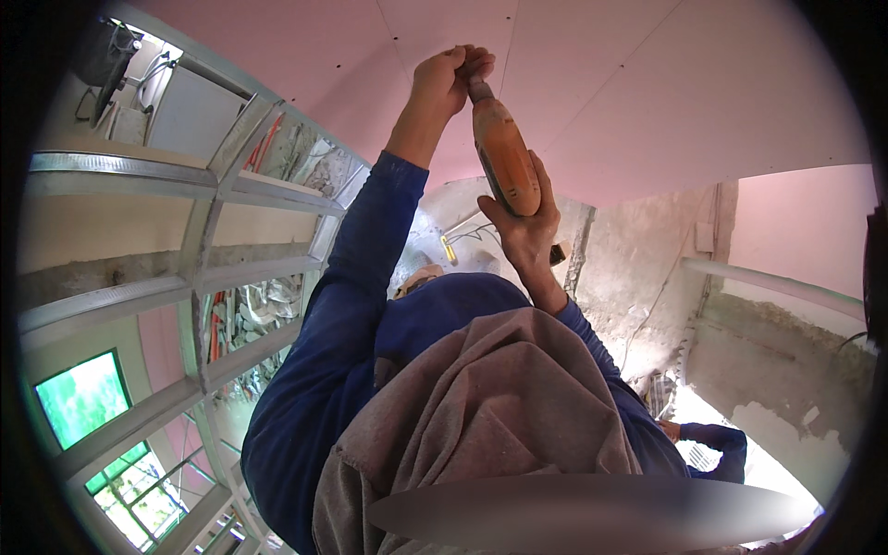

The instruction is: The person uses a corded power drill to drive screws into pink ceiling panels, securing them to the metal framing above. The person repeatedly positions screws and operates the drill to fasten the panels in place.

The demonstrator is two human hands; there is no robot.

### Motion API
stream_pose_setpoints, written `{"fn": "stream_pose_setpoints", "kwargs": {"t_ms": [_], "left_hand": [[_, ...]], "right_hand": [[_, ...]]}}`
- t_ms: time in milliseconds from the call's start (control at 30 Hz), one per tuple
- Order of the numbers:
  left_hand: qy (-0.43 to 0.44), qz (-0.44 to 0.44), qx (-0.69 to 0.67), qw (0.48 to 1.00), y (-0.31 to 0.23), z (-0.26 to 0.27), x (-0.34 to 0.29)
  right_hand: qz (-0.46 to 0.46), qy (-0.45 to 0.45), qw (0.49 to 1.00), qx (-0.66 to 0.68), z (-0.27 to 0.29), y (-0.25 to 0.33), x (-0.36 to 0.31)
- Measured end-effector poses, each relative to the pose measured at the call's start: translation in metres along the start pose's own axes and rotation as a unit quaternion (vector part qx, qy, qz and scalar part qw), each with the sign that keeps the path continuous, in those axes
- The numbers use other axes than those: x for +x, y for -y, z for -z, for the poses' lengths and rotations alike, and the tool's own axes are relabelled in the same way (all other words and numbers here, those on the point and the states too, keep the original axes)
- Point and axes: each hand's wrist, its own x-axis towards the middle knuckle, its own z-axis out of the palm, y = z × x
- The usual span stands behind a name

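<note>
Above me spans a pale pink plasterboard ceiling [647,83] with thin panel seams, and off to one side of the work runs a bare grid of grey metal framing channels [199,277], with rough concrete wall [647,268] beyond. I see a person in a blue long-sleeved top [342,351], with a grey-brown cloth [481,425] draped over the head and shoulders, reaching up with both arms. The right hand [527,222] is wrapped around the lower body of an orange, cylindrical power screwdriver [504,153], fingers closed firmly on it from behind. The tool slants upward from that grip, its dark nose meeting the ceiling board just above. At that nose the left hand [453,74] is bunched tight, fingertips pinched together around the tip of the tool right against the board; whatever small piece sits between them I cannot make out. Well below the grip, at the lower edge, another blue sleeve [712,439] shows. Green-lit window panes [83,398] glow far from the gripped tool, past the framing.
</note>
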Motion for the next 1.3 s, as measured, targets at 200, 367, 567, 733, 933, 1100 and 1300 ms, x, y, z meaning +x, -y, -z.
{"fn": "stream_pose_setpoints", "kwargs": {"t_ms": [200, 367, 567, 733, 933, 1100, 1300], "left_hand": [[0.017, -0.02, 0.034, 0.999, -0.014, -0.015, 0.017], [0.021, -0.023, 0.059, 0.998, -0.017, -0.015, 0.026], [0.028, -0.02, 0.054, 0.998, -0.017, -0.013, 0.03], [-0.03, -0.023, 0.171, 0.985, -0.018, 0.004, 0.018], [-0.098, -0.076, 0.306, 0.944, -0.012, 0.027, 0.016], [-0.083, -0.099, 0.335, 0.933, -0.012, 0.035, 0.024], [-0.071, -0.103, 0.356, 0.926, -0.015, 0.035, 0.022]], "right_hand": [[0.031, -0.014, 0.999, -0.012, -0.014, 0.012, 0.019], [0.027, -0.022, 0.999, -0.014, -0.021, 0.01, 0.023], [0.004, -0.009, 1.0, -0.021, -0.023, 0.012, 0.026], [0.013, -0.001, 0.999, -0.035, -0.021, 0.017, 0.028], [0.018, -0.001, 1.0, -0.003, -0.025, 0.021, 0.031], [0.017, 0.001, 0.999, -0.05, -0.021, 0.022, 0.032], [0.028, 0.007, 0.994, -0.11, -0.018, 0.019, 0.038]]}}
